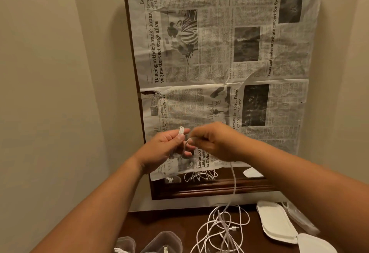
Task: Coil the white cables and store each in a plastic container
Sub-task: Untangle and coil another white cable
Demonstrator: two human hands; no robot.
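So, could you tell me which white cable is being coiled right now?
The cable raised before the newspaper: the left hand grips its loops and the right hand pinches the strand. The other cables lie tangled on the table.

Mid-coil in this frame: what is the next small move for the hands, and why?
Probably the right hand should wind another loop of the white cable onto the left hand, which grips a few turns. A long strand hangs from the right hand to a loose pile on the table, so much is uncoiled; the plastic container must wait.
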